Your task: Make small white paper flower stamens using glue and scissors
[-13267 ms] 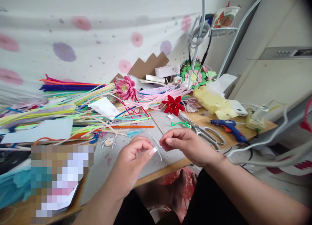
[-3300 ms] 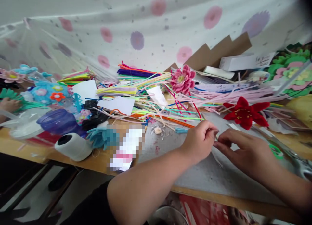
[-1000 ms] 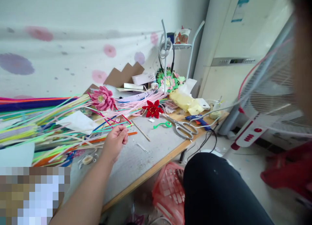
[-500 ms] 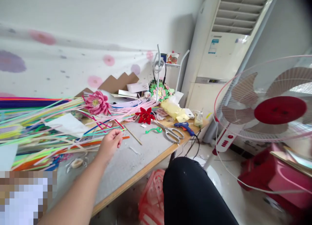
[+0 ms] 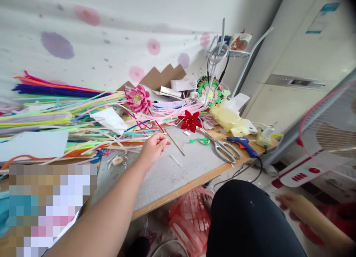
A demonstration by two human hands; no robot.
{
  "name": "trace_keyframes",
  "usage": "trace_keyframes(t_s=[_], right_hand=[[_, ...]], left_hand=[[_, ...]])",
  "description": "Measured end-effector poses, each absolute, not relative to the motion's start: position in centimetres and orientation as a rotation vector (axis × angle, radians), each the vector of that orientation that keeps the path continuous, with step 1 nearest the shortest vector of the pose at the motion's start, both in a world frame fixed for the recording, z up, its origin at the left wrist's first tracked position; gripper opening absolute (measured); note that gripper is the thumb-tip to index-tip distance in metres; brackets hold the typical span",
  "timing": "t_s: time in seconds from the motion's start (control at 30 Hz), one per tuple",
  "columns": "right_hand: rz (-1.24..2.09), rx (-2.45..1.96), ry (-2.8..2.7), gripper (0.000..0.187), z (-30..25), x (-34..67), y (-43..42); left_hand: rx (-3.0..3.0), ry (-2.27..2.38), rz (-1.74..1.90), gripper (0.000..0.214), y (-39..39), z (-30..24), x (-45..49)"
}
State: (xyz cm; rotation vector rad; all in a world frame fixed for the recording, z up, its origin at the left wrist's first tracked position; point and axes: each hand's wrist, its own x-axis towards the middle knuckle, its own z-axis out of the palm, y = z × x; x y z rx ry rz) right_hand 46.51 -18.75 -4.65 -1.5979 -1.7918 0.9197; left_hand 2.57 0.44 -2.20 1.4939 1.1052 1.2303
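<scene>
My left hand [image 5: 152, 149] is closed over the grey cutting mat [image 5: 155, 186], fingertips pinched together. Whatever lies between them is too small or hidden to make out. Beside its fingertips is a thin brown stick [image 5: 175, 142]. Coloured pipe cleaners [image 5: 83, 119] spread in heaps to its left. My right hand [image 5: 290, 205], smeared by motion, hangs low past my knee, off the table. A red pipe-cleaner flower [image 5: 190, 121], a curled green pipe cleaner [image 5: 200, 141], scissors [image 5: 226, 151] and a blue glue gun [image 5: 243, 144] lie to the right of my left hand.
A pink flower [image 5: 138, 98] and a green-and-pink one [image 5: 211, 92] sit at the back. A roll of tape [image 5: 117, 160] lies left of my wrist. Below the table edge stands a red plastic basket [image 5: 191, 216]. A fan [image 5: 328, 138] stands at right.
The view has swung left, so the table sits further right in it. My right hand has come into view at lower right. My left hand stays closed over the mat.
</scene>
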Motion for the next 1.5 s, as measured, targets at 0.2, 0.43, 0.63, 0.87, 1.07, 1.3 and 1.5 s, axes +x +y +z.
trace_keyframes(t_s=[0.2, 0.43, 0.63, 0.87, 1.07, 1.3, 1.5], right_hand=[[0.68, -1.654, -1.625, 0.023, -0.4, 38.5, -8.0], [0.705, -1.222, -2.312, 0.015, 3.1, 27.2, -1.3], [0.721, -1.11, -2.536, 0.013, -1.5, 22.5, 0.7], [0.701, -1.422, -2.56, 0.009, -2.8, 20.6, 1.2], [0.934, -1.071, -2.143, 0.008, -1.4, 20.2, 0.2], [1.608, -0.975, -1.436, 0.026, -0.8, 16.9, -1.3], [1.502, -0.946, -1.474, 0.029, -0.4, 16.3, -1.8]], left_hand=[[1.515, 1.028, 1.103, 0.012, -0.2, -1.8, 3.0], [1.417, 1.027, 1.036, 0.013, -0.5, -1.7, 3.2], [1.248, 1.08, 1.066, 0.008, -0.6, -1.8, 3.9], [1.135, 1.217, 1.027, 0.01, -0.3, -2.2, 4.0], [0.928, 1.098, 1.202, 0.011, -0.4, -2.2, 4.0], [0.897, 0.877, 1.239, 0.013, -1.3, -2.0, 4.8], [0.939, 0.828, 1.251, 0.011, -1.4, -1.8, 4.7]])
